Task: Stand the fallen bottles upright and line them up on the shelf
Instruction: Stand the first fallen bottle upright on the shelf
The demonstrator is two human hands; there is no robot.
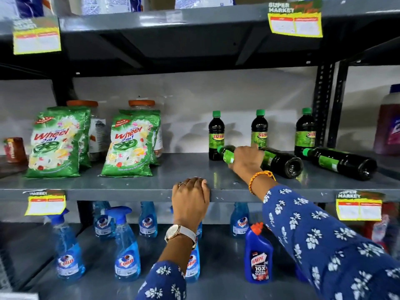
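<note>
Three dark bottles with green caps stand upright at the back of the grey middle shelf (129, 185): the first upright bottle (216, 135), the second upright bottle (259, 129) and the third upright bottle (305, 132). Two more lie on their sides in front of them, caps pointing left: the near fallen bottle (281, 162) and the far-right fallen bottle (342, 162). My right hand (246, 160) is wrapped around the neck end of the near fallen bottle. My left hand (191, 197) rests on the shelf's front edge, fingers curled over it, holding nothing else.
Two green Wheel detergent packs (57, 144) (132, 144) stand on the left of the shelf with orange-lidded jars (141, 105) behind. A purple jug (389, 124) stands at far right. Blue Colin spray bottles (126, 245) and a Harpic bottle (258, 254) fill the lower shelf.
</note>
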